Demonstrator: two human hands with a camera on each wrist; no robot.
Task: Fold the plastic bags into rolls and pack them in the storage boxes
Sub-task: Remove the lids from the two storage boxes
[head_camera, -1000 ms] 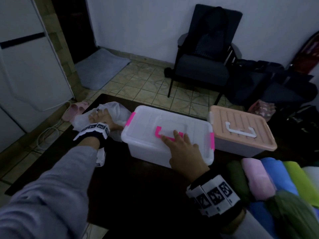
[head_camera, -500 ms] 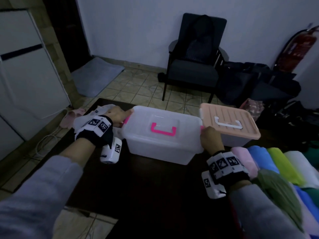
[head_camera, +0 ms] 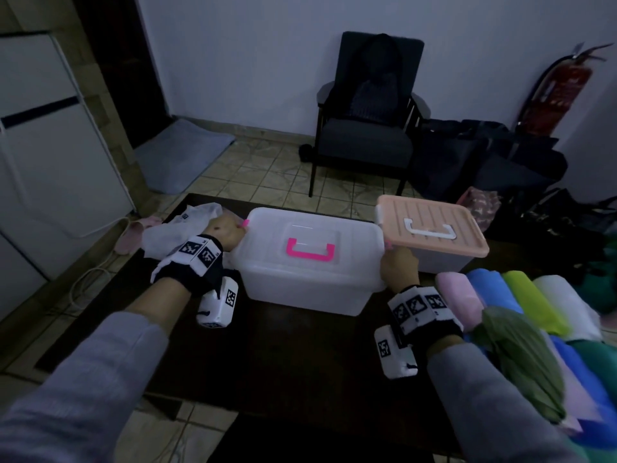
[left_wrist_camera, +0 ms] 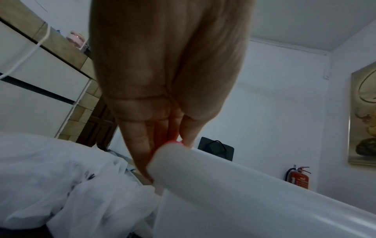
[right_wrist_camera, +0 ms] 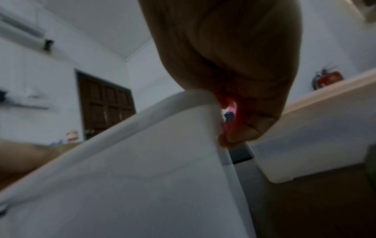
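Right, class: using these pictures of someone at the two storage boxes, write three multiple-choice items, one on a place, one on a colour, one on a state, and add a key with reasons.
1. Where is the crumpled white plastic bag?
A. left of the clear storage box
B. on the peach lid
C. on the chair

2. What colour is the handle on the clear storage box's lid?
A. white
B. bright pink
C. green

3. What state is the clear storage box in?
A. lid off
B. tipped on its side
C. lid on, a hand at each end

Key: 1 A, the bag lies beside the left hand. 2 B, the head view shows it pink. 3 C, the lid sits flat; the right hand pinches the pink end latch.
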